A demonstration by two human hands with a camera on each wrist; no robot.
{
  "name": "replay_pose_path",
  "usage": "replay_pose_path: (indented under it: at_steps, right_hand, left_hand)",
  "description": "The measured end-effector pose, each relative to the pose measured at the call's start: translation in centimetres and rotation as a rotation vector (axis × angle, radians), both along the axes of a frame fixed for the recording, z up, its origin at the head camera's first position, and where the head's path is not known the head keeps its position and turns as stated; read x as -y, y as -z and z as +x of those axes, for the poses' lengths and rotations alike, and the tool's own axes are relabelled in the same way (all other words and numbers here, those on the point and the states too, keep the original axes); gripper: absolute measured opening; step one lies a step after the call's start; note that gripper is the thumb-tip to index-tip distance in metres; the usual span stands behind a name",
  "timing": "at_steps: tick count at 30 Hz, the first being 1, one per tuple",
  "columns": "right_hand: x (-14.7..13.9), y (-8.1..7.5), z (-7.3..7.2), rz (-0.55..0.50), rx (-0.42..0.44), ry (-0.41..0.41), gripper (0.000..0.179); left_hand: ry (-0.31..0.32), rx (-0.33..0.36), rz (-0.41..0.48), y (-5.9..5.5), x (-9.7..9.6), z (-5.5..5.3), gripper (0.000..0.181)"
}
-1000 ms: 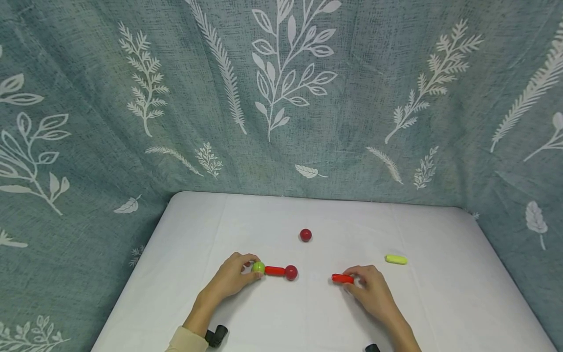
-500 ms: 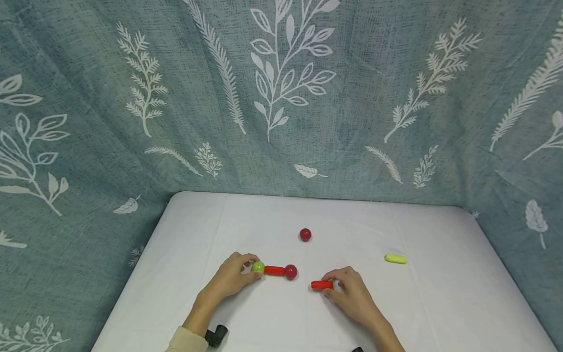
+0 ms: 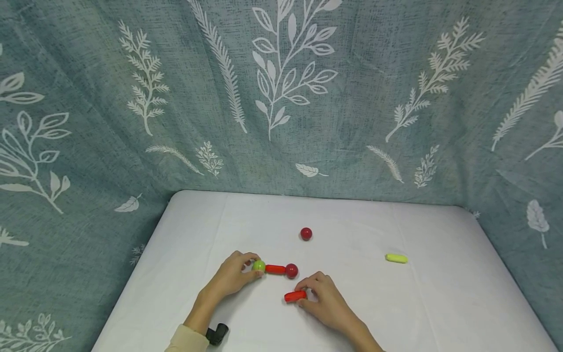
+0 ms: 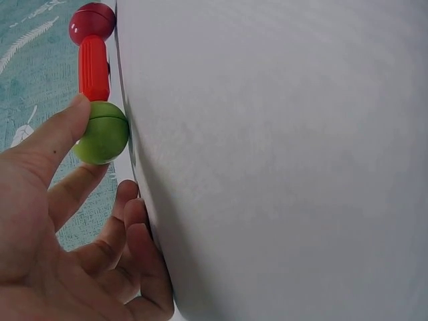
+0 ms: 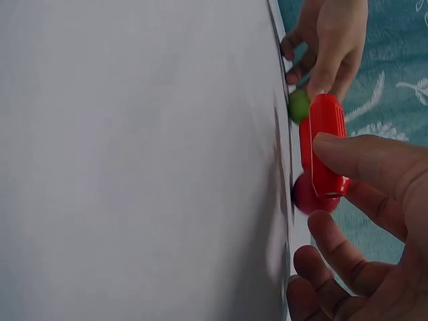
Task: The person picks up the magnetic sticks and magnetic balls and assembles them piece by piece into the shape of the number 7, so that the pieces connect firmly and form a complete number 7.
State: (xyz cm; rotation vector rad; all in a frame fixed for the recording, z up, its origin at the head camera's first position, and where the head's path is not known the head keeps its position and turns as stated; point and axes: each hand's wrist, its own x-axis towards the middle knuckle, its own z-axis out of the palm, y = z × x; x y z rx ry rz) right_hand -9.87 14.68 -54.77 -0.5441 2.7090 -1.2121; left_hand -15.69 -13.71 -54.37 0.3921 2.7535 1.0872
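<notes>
With thumb and index finger my left hand pinches a green ball. From that ball a ribbed red rod runs to a dark red ball, the three in one line on the table. A second red rod is pinched between the thumb and a finger of my right hand. In the head view this rod sits nearer to me than the dark red ball, apart from it. In the right wrist view it partly covers the first rod and the dark red ball.
Farther back on the white table lies a loose dark red ball. A yellow-green rod rests to the right. A leaf-patterned teal cloth hangs behind the table. A black object is beside the left wrist.
My right hand has moved left and towards me with its red rod, which has tilted slightly. The left hand and the joined pieces have stayed in place.
</notes>
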Motion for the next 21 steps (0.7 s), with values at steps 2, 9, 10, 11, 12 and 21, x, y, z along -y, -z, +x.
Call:
replay_pose_path:
  at_steps: [2,9,10,11,12,21]
  right_hand:
    - [0.6,0.0,0.0,-0.005,-0.008,-0.028,0.022]
    - [2.5,-0.2,0.1,-0.009,-0.034,-0.079,0.024]
    - [2.7,-0.2,0.2,-0.011,-0.034,-0.085,0.024]
    - [2.9,-0.2,0.2,-0.013,-0.032,-0.092,0.024]
    - [3.1,-0.2,0.2,-0.012,-0.031,-0.099,0.024]
    - [4.9,0.1,0.7,0.003,0.017,-0.174,0.022]
  left_hand:
    - [-0.003,0.000,0.001,0.0,0.0,0.0,0.033]
    - [-0.010,0.007,-0.001,0.1,0.0,-0.1,0.032]
    - [-0.009,0.007,-0.001,0.1,0.0,-0.2,0.032]
    - [-0.007,0.008,-0.003,0.1,0.0,-0.2,0.032]
    - [-0.006,0.010,-0.002,0.1,0.0,-0.2,0.032]
    - [-0.008,0.008,-0.014,0.1,0.1,-0.2,0.033]
